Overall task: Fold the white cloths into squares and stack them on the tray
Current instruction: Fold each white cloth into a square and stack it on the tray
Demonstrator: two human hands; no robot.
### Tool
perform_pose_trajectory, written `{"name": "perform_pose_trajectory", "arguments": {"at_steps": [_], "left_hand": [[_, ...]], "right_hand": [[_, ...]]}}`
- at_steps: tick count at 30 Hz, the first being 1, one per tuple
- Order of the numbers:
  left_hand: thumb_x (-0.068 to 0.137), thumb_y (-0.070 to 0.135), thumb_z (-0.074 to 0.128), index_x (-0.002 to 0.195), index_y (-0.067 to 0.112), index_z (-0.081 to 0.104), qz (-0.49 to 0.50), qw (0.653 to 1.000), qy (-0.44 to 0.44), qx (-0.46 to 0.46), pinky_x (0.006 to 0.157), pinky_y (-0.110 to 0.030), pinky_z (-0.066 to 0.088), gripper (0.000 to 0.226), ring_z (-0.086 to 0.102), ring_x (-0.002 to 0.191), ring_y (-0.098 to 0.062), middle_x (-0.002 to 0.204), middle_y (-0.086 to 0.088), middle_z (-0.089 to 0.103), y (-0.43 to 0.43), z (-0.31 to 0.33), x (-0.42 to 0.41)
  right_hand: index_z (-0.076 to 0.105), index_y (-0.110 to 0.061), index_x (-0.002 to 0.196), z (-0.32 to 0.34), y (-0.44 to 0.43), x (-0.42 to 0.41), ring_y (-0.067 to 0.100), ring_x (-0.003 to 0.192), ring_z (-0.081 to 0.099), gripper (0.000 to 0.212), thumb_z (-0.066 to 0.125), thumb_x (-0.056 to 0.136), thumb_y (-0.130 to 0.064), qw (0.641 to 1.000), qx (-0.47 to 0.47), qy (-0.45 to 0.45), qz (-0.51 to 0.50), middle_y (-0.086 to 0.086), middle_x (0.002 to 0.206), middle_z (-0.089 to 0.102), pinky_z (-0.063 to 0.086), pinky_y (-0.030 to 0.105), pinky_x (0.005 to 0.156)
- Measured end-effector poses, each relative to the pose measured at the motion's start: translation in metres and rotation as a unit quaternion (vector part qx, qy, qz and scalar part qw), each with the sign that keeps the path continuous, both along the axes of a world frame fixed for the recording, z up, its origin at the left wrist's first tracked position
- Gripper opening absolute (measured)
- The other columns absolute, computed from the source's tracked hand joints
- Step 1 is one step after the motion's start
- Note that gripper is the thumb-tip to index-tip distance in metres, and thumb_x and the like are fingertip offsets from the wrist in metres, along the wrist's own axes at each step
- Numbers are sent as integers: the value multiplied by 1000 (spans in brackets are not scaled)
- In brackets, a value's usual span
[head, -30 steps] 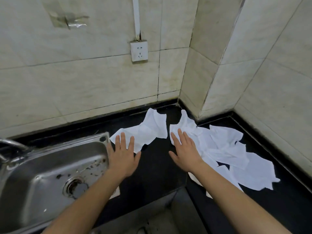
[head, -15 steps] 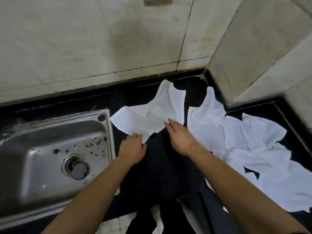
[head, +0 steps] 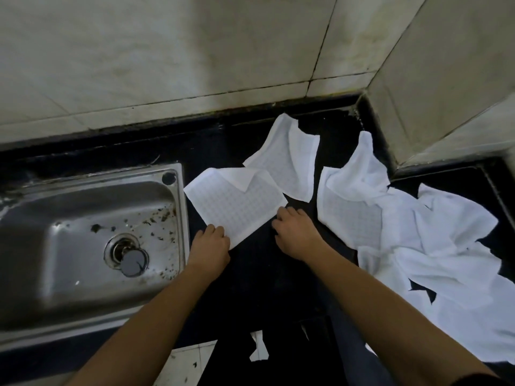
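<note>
Now | left hand [head: 209, 244], right hand [head: 296, 234] pinch 1 cloth [head: 237, 208] | pile [head: 434, 240]: maybe 5

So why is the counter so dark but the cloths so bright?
Head view: dim light, so the black counter loses detail; the white cloths on the right look nearly washed out; soft glare on the sink; a shadow on the wall.

Single head cam, wide-angle, aimed steeply down + fwd, close over black counter [head: 259, 288], white cloth [head: 237, 207] approx mid-frame, left hand [head: 210, 246] + right hand [head: 298, 235] enter from bottom, sink [head: 182, 218] at left, edges prob. lens-bent.
</note>
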State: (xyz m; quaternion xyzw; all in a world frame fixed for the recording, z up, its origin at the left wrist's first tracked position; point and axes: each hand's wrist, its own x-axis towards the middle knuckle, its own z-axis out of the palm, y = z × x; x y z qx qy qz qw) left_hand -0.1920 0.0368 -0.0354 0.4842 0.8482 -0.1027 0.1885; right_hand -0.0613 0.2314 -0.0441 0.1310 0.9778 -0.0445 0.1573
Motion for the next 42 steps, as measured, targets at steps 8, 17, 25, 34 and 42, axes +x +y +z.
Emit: {"name": "perform_pose_trajectory", "arguments": {"at_steps": [8, 17, 25, 34, 42], "left_hand": [[68, 6, 72, 71, 13, 45, 187, 948, -74, 247, 46, -33, 36, 28, 46, 59, -22, 63, 0, 47, -30, 22, 1], [78, 25, 54, 70, 20, 54, 238, 898, -25, 368, 57, -29, 32, 9, 48, 71, -18, 70, 7, 50, -50, 65, -34], [84, 12, 65, 82, 13, 67, 250, 857, -22, 450, 64, -28, 37, 3, 55, 73, -18, 81, 2, 59, -16, 139, -66], [84, 9, 65, 78, 17, 60, 231, 836, 22, 497, 65, -27, 36, 11, 50, 75, -12, 81, 5, 55, -30, 132, -47], [69, 2, 72, 78, 15, 67, 118, 958, -70, 251, 64, -31, 49, 17, 61, 78, -24, 79, -1, 64, -116, 11, 24]], "right_hand": [[71, -14, 98, 4, -22, -15, 30, 88, 66, 34, 84, 67, -21, 998, -15, -42, 33, 10, 96, 68, 54, 42, 79], [68, -19, 105, 78, -23, -9, 19, 86, 64, 29, 46, 95, -35, 972, -67, 209, -85, -1, 97, 65, 51, 32, 65], [68, -22, 112, 152, 4, -37, 19, 89, 66, 26, 49, 97, -31, 935, -28, 313, -163, -4, 102, 68, 49, 33, 67], [71, -21, 108, 142, -9, -7, 17, 93, 67, 19, 63, 91, -23, 907, -45, 385, -167, -5, 102, 70, 49, 28, 67], [71, -24, 113, 36, -56, 78, 20, 105, 62, 23, 62, 91, -26, 979, -116, 129, -109, -3, 111, 66, 55, 36, 77]]}}
